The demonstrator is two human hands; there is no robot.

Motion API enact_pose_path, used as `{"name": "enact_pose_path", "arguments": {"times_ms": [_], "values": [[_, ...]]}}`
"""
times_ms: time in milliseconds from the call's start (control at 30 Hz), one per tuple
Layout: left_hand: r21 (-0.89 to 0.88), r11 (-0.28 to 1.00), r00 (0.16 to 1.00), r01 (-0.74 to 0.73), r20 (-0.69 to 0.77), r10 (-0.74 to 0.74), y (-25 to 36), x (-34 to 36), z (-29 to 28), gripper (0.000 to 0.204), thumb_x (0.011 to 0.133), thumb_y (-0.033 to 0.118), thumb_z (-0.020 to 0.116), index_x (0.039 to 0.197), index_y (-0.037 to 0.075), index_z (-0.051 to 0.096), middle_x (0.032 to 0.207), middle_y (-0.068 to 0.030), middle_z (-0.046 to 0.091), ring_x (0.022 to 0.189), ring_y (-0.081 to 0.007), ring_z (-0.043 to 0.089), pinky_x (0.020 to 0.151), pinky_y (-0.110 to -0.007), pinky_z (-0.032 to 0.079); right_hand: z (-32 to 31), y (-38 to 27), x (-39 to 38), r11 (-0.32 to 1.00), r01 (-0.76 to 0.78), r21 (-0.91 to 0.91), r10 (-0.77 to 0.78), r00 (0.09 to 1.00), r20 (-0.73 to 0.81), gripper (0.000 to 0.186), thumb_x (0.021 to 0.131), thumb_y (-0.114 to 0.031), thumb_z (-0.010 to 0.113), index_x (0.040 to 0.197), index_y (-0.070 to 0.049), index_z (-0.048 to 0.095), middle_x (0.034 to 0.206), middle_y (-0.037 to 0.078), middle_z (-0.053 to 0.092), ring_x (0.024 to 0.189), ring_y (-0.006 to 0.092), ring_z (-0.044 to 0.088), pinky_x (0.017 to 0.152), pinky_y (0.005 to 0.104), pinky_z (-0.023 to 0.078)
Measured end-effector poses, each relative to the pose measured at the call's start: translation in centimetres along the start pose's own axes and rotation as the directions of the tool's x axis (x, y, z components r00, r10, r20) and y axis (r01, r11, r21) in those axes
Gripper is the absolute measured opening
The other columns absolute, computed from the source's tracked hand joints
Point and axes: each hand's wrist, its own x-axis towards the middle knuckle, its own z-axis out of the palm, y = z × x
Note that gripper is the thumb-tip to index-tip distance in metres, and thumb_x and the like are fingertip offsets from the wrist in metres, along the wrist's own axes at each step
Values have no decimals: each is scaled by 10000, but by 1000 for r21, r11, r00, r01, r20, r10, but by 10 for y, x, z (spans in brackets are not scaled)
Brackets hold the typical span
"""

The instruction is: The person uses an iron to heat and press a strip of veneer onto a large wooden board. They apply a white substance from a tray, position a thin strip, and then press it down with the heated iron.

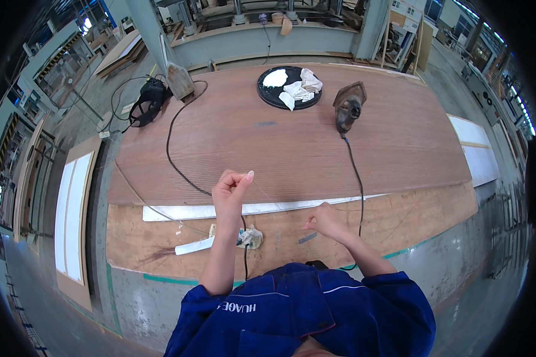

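My left hand [231,189] is raised over the near edge of a brown grooved wood panel [268,149], thumb and fingers pinched. From it a faint thin strand [264,191] slants down toward my right hand [327,222]. My right hand is lower, above the tan board [387,223], its fingers also pinched together; what they hold is too small to make out. Beneath my left forearm lie a bundle of dark fibres [159,255] in a white wrap [193,246] and a crumpled clear plastic bag [253,237].
A corded power sander [348,107] sits at the panel's far right. A round black tray [268,100] carries white powder and crumpled cloths. Black cables [171,143] cross the panel; a black bag-like item [150,101] rests at the far left. A white strip [178,213] lies along the near edge.
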Motion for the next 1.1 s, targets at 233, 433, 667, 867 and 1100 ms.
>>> {"name": "enact_pose_path", "arguments": {"times_ms": [233,433,667,867,1100], "values": [[161,980,991,-114,85,102,0,-2,10,144,786,90,736,711,3,650,697,28,469,688,-67,425,664,-211,343,-58,-42,4,966,253,56,-205,877,-434,222,760,-308,729,883,-124,720,1027,37,666,1059,265,530,881,380,448],[266,945,975,-192,159,154,1,-7,16,72,770,87,739,759,26,700,706,3,524,696,-87,474,648,-237,378,-57,-80,13,887,436,154,-337,837,-431,202,764,-270,732,879,-105,717,1106,34,644,1109,246,504,922,368,434],[306,941,961,-147,270,62,8,-12,17,127,774,88,729,887,32,723,754,1,552,753,-85,511,710,-233,399,-49,-82,22,877,427,222,-329,868,-371,160,763,-235,731,797,-82,706,1067,37,663,1106,244,506,925,373,429],[242,944,910,-223,398,113,8,-10,16,318,805,130,688,1105,32,648,853,-29,528,822,-114,508,782,-266,419,-47,-75,21,874,411,258,-304,878,-371,149,760,-218,737,787,-75,706,1031,38,679,1096,239,511,923,376,427],[68,998,981,8,194,-21,2,-9,15,358,829,181,687,1153,47,613,890,10,457,831,-94,461,776,-241,393,-40,-58,28,760,384,523,-221,911,-348,133,788,-173,733,826,-48,704,1079,95,658,1069,205,539,867,341,473]]}}
